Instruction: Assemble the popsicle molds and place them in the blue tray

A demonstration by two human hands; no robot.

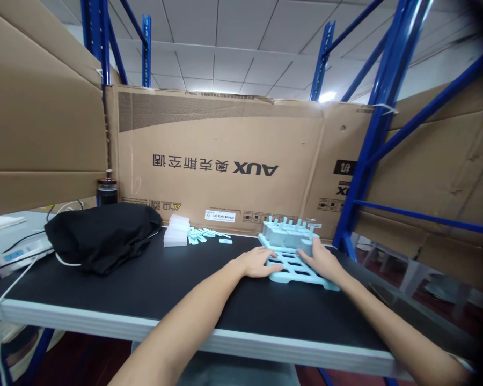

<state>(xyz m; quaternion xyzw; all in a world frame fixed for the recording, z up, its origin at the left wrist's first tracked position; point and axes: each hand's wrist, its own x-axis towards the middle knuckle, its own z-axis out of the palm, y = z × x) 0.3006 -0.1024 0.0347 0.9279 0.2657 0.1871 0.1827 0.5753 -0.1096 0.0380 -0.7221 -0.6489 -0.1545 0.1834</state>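
Head view, rack: a pale blue rack sits near the right rear corner of the black surface, between both hands and touched by each.
Blocks: several pale blue blocks with upright pegs stand along the rack's rear part.
Left hand: the left hand lies palm down over the rack's left edge, thumb and fingers spread; whether it grips there I cannot tell.
Right hand: the right hand grasps a front block between thumb and fingers at the rack's right side.
Arms: both forearms reach in over the surface's front edge, angled toward each other.
Texture: the rack looks like smooth plastic, with rounded bars framing rectangular openings.
Left rear: frosted, box-shaped containers stand by the rear edge, flat blue tags scattered just beside them; rumpled black cloth lies toward the left edge.
Backdrop: corrugated cardboard rises behind the rear edge.
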